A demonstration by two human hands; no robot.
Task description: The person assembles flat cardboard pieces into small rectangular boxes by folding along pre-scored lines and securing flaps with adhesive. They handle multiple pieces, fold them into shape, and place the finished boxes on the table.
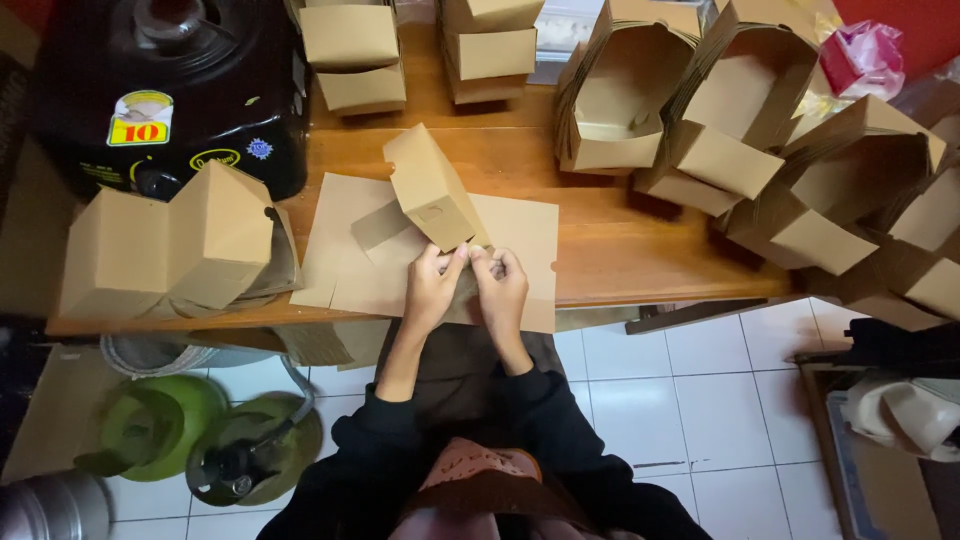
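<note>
Our left hand (pixel 432 285) and right hand (pixel 502 285) meet, fingers pinching the lower corner of a half-folded brown box (pixel 430 195) that rises toward 11 o'clock. It lies on flat cardboard (pixel 520 235) overhanging the table (pixel 610 250) edge. Bare wood opens at 3 o'clock; nested boxes (pixel 740 110) crowd 1 o'clock.

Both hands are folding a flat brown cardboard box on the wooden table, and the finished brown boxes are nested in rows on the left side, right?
Not quite. The head view shows the rows of nested brown cardboard boxes on the right side of the wooden table, not the left. The rest holds: the left hand and right hand both grip the flat brown cardboard box being folded.
</note>
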